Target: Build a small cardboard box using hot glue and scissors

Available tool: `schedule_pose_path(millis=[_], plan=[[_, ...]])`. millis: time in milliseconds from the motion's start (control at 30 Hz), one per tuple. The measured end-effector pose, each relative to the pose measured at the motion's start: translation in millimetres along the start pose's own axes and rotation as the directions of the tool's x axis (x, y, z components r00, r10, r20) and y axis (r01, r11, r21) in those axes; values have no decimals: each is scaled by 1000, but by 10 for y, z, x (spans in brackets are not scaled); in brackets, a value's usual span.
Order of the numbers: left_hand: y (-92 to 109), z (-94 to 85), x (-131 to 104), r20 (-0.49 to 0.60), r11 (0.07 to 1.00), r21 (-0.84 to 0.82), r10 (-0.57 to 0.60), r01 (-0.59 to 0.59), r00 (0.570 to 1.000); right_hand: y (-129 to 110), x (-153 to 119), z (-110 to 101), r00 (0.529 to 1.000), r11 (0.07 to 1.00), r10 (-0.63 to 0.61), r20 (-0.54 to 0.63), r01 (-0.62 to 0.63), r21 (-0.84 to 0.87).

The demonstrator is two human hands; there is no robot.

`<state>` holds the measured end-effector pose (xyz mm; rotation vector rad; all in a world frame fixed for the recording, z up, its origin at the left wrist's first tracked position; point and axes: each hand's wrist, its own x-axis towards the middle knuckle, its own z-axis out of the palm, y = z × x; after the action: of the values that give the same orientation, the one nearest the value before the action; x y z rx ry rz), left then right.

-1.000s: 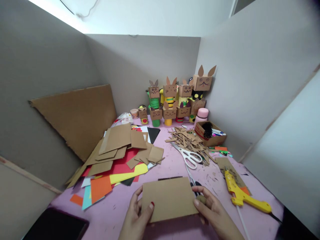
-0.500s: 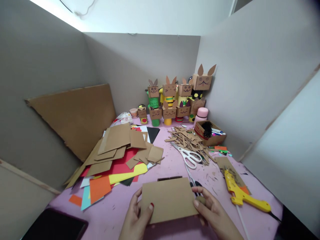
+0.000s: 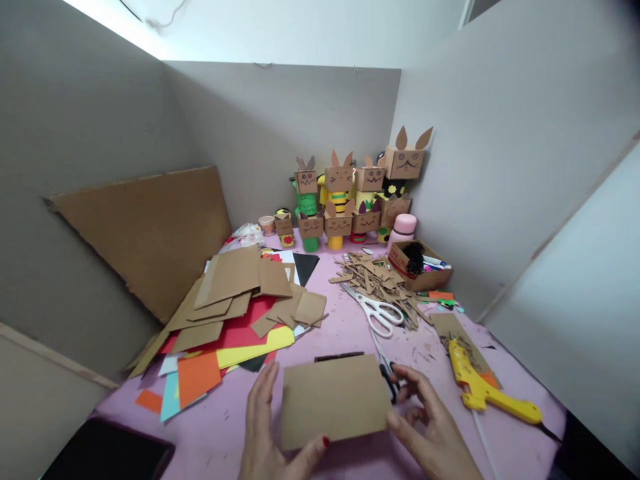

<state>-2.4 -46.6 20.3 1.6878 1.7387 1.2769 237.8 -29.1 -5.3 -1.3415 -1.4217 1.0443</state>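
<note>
A flat rectangular piece of brown cardboard [image 3: 334,401] lies in front of me on the purple tabletop. My left hand [image 3: 273,427] is open at its left side, fingers raised off the sheet and the thumb along the lower left edge. At the lower right corner, the thumb of my right hand [image 3: 425,420] is at the card's edge. That hand's fingers are apart from the thumb, loosely curved beside the black-handled scissors [image 3: 387,373], which the card and hand partly cover. Behind the card's top edge lies a thin dark stick-like thing [image 3: 339,357].
White-handled scissors [image 3: 377,312] lie by a heap of cardboard scraps [image 3: 373,277]. At right is a yellow glue gun [image 3: 467,380]. Cardboard sheets [image 3: 233,277] and coloured paper [image 3: 199,377] fill the left. Cardboard animal figures [image 3: 339,223] stand at the back beside a supply box [image 3: 425,267].
Both hands have loosened from the cardboard, which has come to rest slightly lower and left. The left fingers have lifted and straightened. The small rounded brown thing by my right hand no longer shows.
</note>
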Motion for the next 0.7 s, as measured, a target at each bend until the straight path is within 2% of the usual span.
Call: schedule_pose_path(millis=[33, 67, 100, 167, 233, 300, 400, 467, 567, 700], plan=[[-4, -29, 8, 64, 982, 124, 136, -143, 989, -5, -2, -18, 997, 988, -80, 1, 80, -129], [-2, -51, 21, 141, 937, 221, 244, -271, 960, -17, 0, -29, 988, 958, -154, 17, 153, -241], [5, -66, 38, 213, 884, 290, 313, -366, 926, -33, 5, -34, 976, 922, -213, 45, 216, -323], [31, -69, 80, 303, 803, 385, 356, -455, 884, -78, 29, -27, 955, 864, -265, 135, 297, -407], [79, -54, 130, 363, 757, 444, 336, -479, 869, -145, 72, -13, 939, 826, -251, 237, 335, -453], [156, -44, 191, 461, 733, 467, 275, -494, 844, -252, 130, 0, 926, 792, -173, 335, 333, -511], [325, -51, 304, 601, 734, 487, 113, -474, 791, -471, 230, 19, 887, 720, 12, 461, 312, -620], [440, -58, 383, 650, 747, 493, 25, -446, 760, -614, 290, 38, 858, 681, 79, 507, 325, -656], [552, -61, 483, 684, 785, 456, -8, -420, 729, -757, 352, 67, 834, 665, 76, 546, 366, -651], [588, -58, 554, 725, 832, 404, -37, -380, 688, -825, 380, 89, 830, 665, 72, 553, 373, -647]])
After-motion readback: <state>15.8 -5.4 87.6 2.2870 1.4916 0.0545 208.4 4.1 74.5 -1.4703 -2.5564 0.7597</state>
